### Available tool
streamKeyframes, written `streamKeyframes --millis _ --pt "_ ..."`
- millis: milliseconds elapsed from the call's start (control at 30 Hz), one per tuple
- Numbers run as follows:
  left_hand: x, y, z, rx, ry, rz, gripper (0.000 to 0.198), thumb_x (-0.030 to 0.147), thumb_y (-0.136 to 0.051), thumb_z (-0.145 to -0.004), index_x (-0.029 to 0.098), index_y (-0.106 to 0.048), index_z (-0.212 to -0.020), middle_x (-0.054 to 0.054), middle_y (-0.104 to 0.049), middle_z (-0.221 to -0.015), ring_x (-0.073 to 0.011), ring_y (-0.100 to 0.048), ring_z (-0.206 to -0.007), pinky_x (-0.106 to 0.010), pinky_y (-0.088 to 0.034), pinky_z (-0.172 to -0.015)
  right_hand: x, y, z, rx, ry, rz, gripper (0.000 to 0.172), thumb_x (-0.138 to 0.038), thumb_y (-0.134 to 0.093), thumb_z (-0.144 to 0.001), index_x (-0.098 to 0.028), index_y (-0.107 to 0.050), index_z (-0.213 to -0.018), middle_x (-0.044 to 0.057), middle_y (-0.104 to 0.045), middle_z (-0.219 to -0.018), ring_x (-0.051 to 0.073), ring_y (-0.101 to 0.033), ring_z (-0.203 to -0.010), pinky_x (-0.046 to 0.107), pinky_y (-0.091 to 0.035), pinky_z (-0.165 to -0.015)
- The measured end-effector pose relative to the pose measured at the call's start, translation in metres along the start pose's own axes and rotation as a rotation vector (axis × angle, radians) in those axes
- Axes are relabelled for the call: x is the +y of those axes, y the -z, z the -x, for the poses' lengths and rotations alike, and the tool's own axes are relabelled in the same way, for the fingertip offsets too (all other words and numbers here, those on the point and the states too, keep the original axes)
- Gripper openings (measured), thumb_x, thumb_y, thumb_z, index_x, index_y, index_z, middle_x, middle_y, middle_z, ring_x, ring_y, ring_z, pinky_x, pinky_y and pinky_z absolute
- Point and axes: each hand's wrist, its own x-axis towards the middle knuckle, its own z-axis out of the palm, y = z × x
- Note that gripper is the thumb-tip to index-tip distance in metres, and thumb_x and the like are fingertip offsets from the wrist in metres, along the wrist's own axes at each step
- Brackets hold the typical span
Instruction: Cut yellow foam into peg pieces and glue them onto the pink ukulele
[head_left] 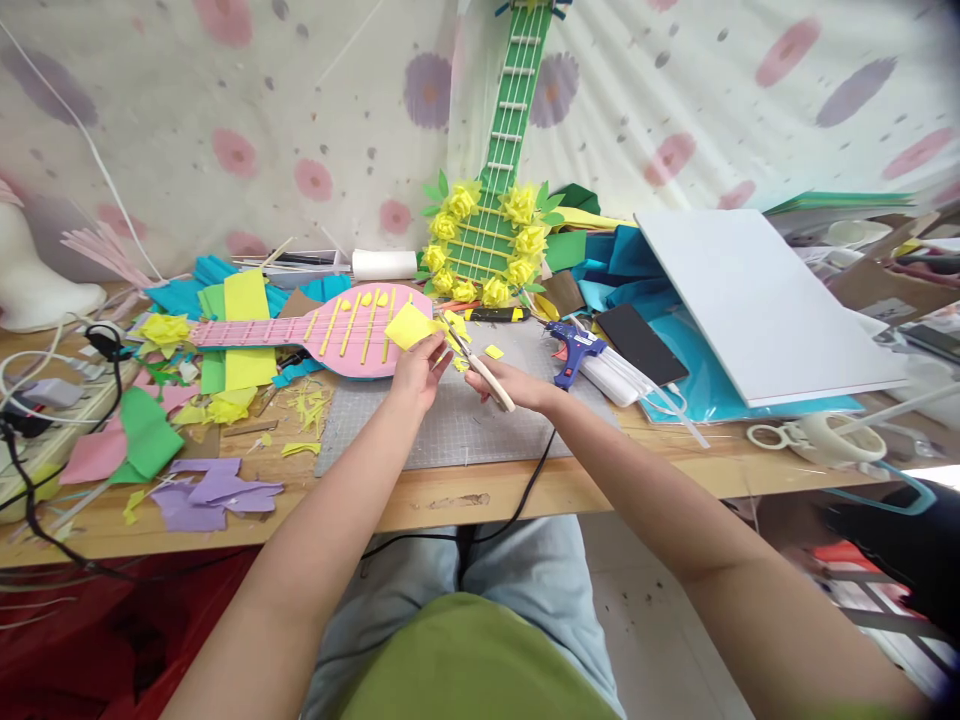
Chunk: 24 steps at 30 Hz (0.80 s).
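A piece of yellow paper (410,325) is pinched in my left hand (420,372), above the right end of a pink paper lute (352,345). My right hand (517,384) grips a pair of scissors with pale handles (489,378). Their blades point up and left, beside the paper's right edge; I cannot tell whether they touch it. Small yellow scraps (493,352) lie on the grey cutting mat (442,440) under and around my hands. Behind them stands a green paper instrument (480,245) ringed with yellow paper flowers.
A blue glue gun (576,352), a black phone (640,343) and a large white board (772,310) lie to the right. A yellow-and-black cutter (497,314) rests behind my hands. Purple (217,492) and green paper pieces (146,432) cover the left side, near black cables (34,490).
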Motion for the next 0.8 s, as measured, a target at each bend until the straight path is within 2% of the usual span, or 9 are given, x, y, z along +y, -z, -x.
streamKeyframes --millis 167,467,800 --pt "-0.0007 -0.0048 0.0004 -0.027 0.003 -0.007 0.005 0.007 -0.062 -0.066 0.012 -0.060 -0.066 0.000 -0.060 -0.065 -0.0085 -0.058 -0.065 -0.027 -0.048 -0.074 -0.0029 -0.0004 -0.0024 0.009 -0.011 -0.008 0.043 -0.057 -0.054 -0.071 -0.017 -0.043 -0.082 0.000 -0.042 -0.074 0.009 -0.047 -0.065 0.024 -0.048 -0.054" --pt "-0.0021 -0.0045 0.0009 -0.024 0.013 -0.026 0.008 0.008 -0.064 -0.064 0.012 -0.061 -0.070 -0.001 -0.062 -0.068 -0.0107 -0.060 -0.068 -0.029 -0.048 -0.076 0.0007 -0.0023 -0.0051 0.038 -0.010 -0.040 0.044 -0.060 -0.051 -0.071 -0.018 -0.039 -0.075 -0.006 -0.035 -0.057 0.006 -0.040 -0.049 0.020 -0.042 -0.043" --pt "-0.0004 -0.0040 0.0006 -0.031 0.024 -0.035 0.005 0.007 -0.061 -0.066 0.013 -0.060 -0.068 -0.001 -0.063 -0.067 -0.0099 -0.060 -0.068 -0.028 -0.048 -0.078 -0.0004 -0.0036 -0.0057 0.094 -0.004 0.031 0.045 -0.062 -0.050 -0.070 -0.018 -0.040 -0.073 -0.007 -0.035 -0.053 0.006 -0.037 -0.047 0.022 -0.035 -0.044"
